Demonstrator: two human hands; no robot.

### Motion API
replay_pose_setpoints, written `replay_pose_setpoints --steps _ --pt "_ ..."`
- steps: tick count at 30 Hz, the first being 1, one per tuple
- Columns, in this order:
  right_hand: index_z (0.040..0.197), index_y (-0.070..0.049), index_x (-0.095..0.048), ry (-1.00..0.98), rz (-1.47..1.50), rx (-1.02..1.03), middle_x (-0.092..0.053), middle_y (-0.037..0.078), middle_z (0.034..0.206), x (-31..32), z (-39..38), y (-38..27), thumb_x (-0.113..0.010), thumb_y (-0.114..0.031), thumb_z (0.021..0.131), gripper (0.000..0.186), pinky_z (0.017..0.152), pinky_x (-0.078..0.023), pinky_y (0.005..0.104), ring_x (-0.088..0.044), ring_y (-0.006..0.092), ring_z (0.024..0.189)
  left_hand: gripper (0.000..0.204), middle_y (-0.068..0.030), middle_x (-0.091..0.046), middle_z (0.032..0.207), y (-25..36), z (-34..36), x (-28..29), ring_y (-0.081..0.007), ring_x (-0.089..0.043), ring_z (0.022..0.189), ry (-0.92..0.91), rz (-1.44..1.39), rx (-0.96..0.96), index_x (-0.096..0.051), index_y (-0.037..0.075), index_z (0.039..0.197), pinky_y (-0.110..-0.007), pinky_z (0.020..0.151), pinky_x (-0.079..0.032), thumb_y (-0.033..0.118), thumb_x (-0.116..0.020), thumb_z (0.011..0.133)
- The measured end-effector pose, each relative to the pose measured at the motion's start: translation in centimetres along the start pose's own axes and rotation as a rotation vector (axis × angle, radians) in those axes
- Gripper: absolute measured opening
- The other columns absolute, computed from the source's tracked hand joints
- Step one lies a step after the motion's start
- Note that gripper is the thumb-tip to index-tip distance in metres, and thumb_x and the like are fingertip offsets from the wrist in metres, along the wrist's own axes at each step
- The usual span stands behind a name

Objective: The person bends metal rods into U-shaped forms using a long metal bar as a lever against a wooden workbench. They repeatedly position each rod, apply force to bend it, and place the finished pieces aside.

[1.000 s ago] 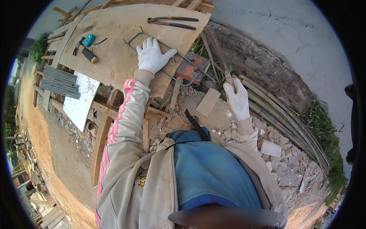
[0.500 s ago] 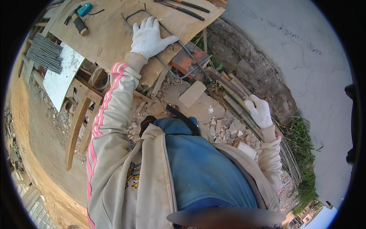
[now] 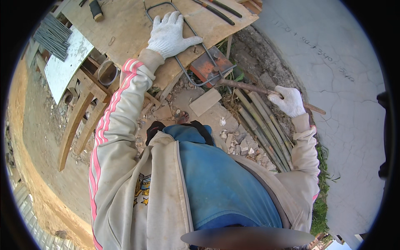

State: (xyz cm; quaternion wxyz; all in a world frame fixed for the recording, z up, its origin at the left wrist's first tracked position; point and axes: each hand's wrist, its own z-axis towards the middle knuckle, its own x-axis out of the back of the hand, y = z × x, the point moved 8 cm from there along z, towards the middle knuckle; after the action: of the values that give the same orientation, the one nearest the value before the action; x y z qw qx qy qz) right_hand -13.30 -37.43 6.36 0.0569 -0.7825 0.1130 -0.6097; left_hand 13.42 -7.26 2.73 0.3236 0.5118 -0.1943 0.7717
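My left hand [image 3: 171,36], in a white knit glove, lies with fingers outstretched on a bent steel rod [image 3: 192,30]. The rod forms a long, rounded rectangular loop. Most of it rests on a plywood board [image 3: 129,31]; its near end extends over a rusty orange-red metal block [image 3: 210,66] at the board's edge. My gloved right hand [image 3: 289,101] is closed around a long rusty bar [image 3: 250,86]. The bar's far end meets the near end of the loop beside the block, and its other end sticks out to the right past my hand.
Pliers-like long handles [image 3: 218,11] and a black-gripped tool [image 3: 96,10] lie on the board. Cut rods [image 3: 53,36] are stacked on a white sheet [image 3: 66,68] at left. Bamboo poles [image 3: 266,129] and rubble [image 3: 243,146] cover ground beside me; a grey wall [image 3: 333,37] stands right.
My right hand has swung the rusty bar away from my body, so it now lies more crosswise. The left hand stays flat on the loop. The whole view has shifted slightly.
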Motion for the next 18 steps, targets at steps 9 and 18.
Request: replay_pose_setpoints --steps 9,18 --pt "0.081 -0.007 -0.064 0.020 0.065 -0.016 -0.057 0.020 0.068 -1.0 -0.1 0.5 -0.073 -0.053 0.088 0.048 0.062 -0.047 0.0483 -0.060 0.0444 0.070 0.107 -0.0216 -0.053 0.151 0.0 -0.1 0.4 -0.0381 -0.050 0.138 -0.013 -0.022 0.026 -0.059 -0.005 0.139 -0.049 0.118 -0.031 0.085 -0.060 0.082" --pt "0.082 -0.007 -0.066 0.084 0.024 -0.054 -0.059 0.020 0.070 -1.1 -1.1 -0.1 -0.074 -0.052 0.087 0.046 0.063 -0.048 0.0470 -0.061 0.0446 0.072 0.105 -0.0211 -0.054 0.151 0.0 0.0 0.3 -0.0367 -0.050 0.138 -0.012 -0.032 0.009 -0.059 -0.006 0.140 -0.049 0.118 -0.031 0.083 -0.061 0.082"
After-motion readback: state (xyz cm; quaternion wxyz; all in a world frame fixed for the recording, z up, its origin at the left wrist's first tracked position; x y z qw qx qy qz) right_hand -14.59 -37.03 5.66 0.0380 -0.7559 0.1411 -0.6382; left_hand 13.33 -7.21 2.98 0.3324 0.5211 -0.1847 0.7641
